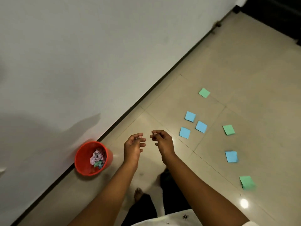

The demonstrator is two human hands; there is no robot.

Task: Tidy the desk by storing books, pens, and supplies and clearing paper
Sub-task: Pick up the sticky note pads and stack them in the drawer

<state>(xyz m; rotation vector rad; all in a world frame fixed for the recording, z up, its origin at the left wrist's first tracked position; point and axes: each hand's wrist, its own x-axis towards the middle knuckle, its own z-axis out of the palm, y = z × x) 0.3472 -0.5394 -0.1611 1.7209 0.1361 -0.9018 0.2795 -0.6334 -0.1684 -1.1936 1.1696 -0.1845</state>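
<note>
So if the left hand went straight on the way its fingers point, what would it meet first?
Probably the right hand: the left hand points its fingers across a small gap at it, though depth is unclear from one view.

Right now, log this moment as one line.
left hand: empty | right hand: empty | red bin: holds crumpled paper | floor: four blue notes, three green notes, flat

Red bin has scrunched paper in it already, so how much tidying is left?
Done: crumpled paper sits in the red bin. In hand: nothing that I can see; the left hand and right hand hang loosely curled above the floor. Left: four blue notes and three green notes lie flat on it.
</note>
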